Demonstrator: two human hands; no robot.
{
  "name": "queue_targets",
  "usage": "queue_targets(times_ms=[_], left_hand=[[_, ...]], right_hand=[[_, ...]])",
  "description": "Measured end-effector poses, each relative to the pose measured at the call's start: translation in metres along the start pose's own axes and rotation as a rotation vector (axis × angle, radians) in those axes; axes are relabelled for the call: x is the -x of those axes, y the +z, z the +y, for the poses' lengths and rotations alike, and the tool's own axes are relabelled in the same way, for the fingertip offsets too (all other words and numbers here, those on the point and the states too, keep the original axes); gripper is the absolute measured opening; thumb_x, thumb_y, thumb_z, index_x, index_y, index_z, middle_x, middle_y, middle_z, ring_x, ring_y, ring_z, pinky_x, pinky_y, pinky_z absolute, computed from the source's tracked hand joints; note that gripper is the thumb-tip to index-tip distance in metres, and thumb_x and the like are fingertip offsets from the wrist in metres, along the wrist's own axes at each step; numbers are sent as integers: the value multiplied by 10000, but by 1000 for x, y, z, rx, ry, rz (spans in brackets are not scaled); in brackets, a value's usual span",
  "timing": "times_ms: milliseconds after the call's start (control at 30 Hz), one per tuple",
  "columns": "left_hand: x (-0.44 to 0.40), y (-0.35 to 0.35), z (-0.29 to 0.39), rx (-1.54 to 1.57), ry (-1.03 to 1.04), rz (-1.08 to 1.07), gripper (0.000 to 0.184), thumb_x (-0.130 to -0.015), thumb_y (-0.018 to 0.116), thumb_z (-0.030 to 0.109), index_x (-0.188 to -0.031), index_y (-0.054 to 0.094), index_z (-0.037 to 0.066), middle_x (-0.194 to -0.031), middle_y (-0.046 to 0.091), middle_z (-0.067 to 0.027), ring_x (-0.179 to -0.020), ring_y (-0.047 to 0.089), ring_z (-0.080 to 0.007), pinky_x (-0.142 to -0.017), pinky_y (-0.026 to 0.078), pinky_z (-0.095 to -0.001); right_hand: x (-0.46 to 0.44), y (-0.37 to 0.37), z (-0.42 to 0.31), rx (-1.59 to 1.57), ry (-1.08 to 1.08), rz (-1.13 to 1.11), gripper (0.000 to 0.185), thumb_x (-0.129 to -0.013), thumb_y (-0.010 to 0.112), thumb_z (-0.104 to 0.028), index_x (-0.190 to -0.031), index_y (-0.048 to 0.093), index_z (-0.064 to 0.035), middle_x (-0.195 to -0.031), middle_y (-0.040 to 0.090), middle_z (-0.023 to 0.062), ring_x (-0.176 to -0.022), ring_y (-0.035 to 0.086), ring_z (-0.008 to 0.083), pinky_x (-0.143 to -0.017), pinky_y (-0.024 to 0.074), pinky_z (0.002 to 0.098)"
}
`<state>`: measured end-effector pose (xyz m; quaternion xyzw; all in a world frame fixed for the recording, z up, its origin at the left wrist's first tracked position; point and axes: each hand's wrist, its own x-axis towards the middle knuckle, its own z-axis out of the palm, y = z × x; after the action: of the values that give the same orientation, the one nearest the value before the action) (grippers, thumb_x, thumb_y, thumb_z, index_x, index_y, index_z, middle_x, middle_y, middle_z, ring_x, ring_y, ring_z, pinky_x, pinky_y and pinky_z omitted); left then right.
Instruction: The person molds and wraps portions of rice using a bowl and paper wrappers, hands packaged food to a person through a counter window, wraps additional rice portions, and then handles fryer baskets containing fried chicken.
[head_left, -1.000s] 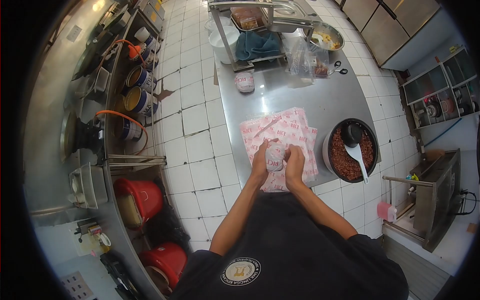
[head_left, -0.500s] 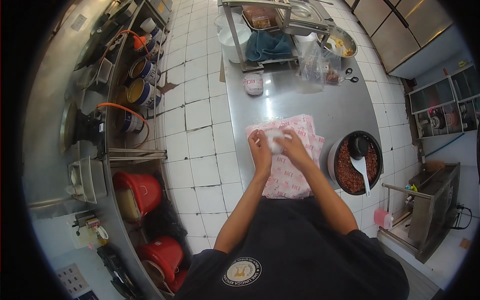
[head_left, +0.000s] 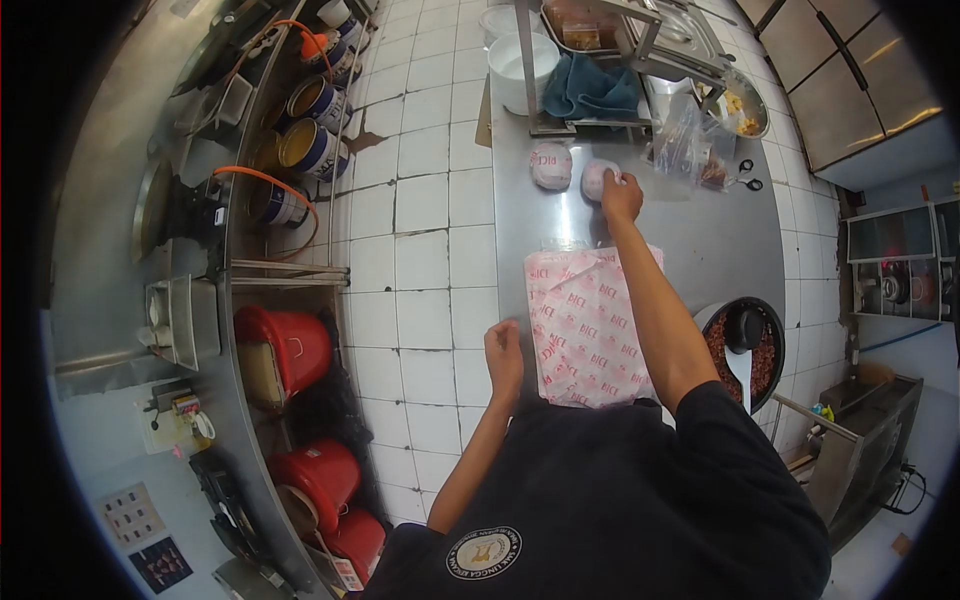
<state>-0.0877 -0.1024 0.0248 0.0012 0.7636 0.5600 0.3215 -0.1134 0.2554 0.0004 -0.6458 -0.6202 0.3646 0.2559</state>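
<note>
My right hand (head_left: 621, 198) reaches to the far part of the steel table and grips a round bundle wrapped in printed paper (head_left: 597, 179). Just left of it sits a second paper-wrapped bundle (head_left: 551, 166), not touched by either hand. Close to my body lies a stack of white and pink printed wrapping paper (head_left: 588, 325), under my right forearm. My left hand (head_left: 504, 352) hovers by the table's left edge, beside the stack, its fingers curled in with nothing visible in them.
A black-rimmed pot of reddish-brown rice (head_left: 767, 370) with a white paddle and a black cup stands at the right. Past the bundles are plastic bags (head_left: 680, 150), scissors (head_left: 748, 178), a blue-green cloth (head_left: 590, 88) and a white bucket (head_left: 523, 65) by a metal rack.
Both hands were together over the paper stack around a white bundle. The right hand has carried it forward beside the other bundle; the left has drawn back to the near left. The view has shifted.
</note>
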Motion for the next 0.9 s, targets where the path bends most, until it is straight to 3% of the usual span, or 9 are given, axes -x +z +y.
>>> queue_targets(times_ms=[133, 167, 233, 300, 367, 433, 600, 700, 900], left_hand=[[15, 18, 23, -168, 240, -91, 375, -962, 678, 277, -1247, 600, 45, -1294, 577, -156, -1199, 559, -281, -1041, 447, -387], [14, 24, 27, -308, 436, -174, 400, -937, 701, 270, -1261, 602, 56, -1335, 558, -158, -1244, 532, -307, -1066, 428, -397], [13, 34, 31, -576, 827, -334, 461, -887, 745, 255, -1289, 606, 78, -1416, 521, -163, -1333, 479, -359, -1117, 388, -418], [13, 44, 31, -844, 907, -408, 611, -837, 772, 377, -1345, 592, 90, -1518, 433, -149, -1435, 350, -397, -1158, 287, -559], [12, 50, 27, -1069, 965, -372, 686, -825, 774, 457, -1367, 579, 86, -1520, 418, -143, -1441, 325, -392, -1159, 234, -633], [10, 53, 21, -1097, 956, -338, 758, -805, 762, 529, -1388, 562, 88, -1498, 432, -145, -1432, 319, -390, -1147, 199, -667], [16, 66, 19, -1191, 897, -275, 889, -772, 758, 598, -1431, 505, 57, -1459, 453, -161, -1375, 368, -384, -1127, 194, -673], [24, 75, 25, -1272, 793, -252, 923, -776, 749, 608, -1442, 479, 29, -1446, 456, -186, -1360, 385, -388, -1102, 209, -691], [46, 90, 42, -1246, 654, -237, 881, -804, 749, 559, -1398, 489, -37, -1404, 480, -249, -1334, 414, -415, -1091, 252, -661]], right_hand=[[-5, 4, 7, -353, 45, -201, 520, -893, 689, -392, -1246, 650, -12, -1165, 704, 227, -1069, 686, 350, -937, 515, 426], [4, -9, 0, -335, -30, -168, 477, -906, 682, -357, -1228, 656, -6, -1123, 715, 216, -1053, 694, 323, -922, 522, 408], [47, -67, -27, -287, -177, -108, 392, -934, 670, -289, -1193, 669, 6, -1037, 735, 193, -1020, 709, 269, -890, 535, 373], [92, -161, -22, -447, -283, -251, 269, -948, 657, -184, -1125, 689, 15, -952, 737, 149, -920, 718, 198, -826, 548, 324], [118, -236, -14, -231, -278, -163, 179, -940, 654, -143, -1011, 698, 15, -881, 727, 139, -787, 708, 167, -724, 544, 303], [140, -300, 2, 109, -271, 9, 182, -925, 658, -147, -1003, 676, 17, -866, 722, 161, -773, 713, 247, -724, 545, 363], [162, -385, 111, 805, -66, -83, 323, -837, 753, -140, -1101, 635, 5, -1072, 680, 199, -1039, 630, 390, -899, 511, 474], [171, -390, 128, 786, 85, -149, 392, -793, 802, -136, -1111, 628, 13, -1160, 646, 212, -1109, 591, 400, -937, 501, 473], [173, -416, 126, 635, 53, -151, 396, -778, 820, -120, -1085, 621, 31, -1022, 704, 222, -1011, 662, 418, -878, 516, 502]])
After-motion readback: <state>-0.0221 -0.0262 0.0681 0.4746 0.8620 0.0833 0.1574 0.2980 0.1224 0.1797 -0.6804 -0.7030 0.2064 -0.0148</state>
